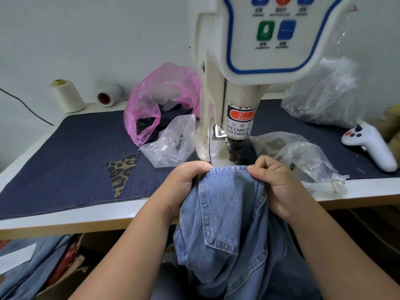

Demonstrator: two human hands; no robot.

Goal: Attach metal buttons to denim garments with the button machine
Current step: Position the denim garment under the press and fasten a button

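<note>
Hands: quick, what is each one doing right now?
Left hand: grips the denim garment at its top edge.
Right hand: pinches the same edge.

Your left hand (184, 187) and right hand (279, 189): bare, no gloves, rings or watch; forearms unsleeved.

Dark blue cloth (71, 148) covers the white table (65, 215), with a leopard-print scrap (121, 172) lying on it. Behind: a pink plastic bag (160, 98) holding dark fabric pieces, a clear bag (171, 144) just in front of it, an upright cream thread cone (67, 95) and a second spool (108, 95) on its side. Right side: crumpled clear bags (320, 96) and a white handheld controller (370, 144).
</note>
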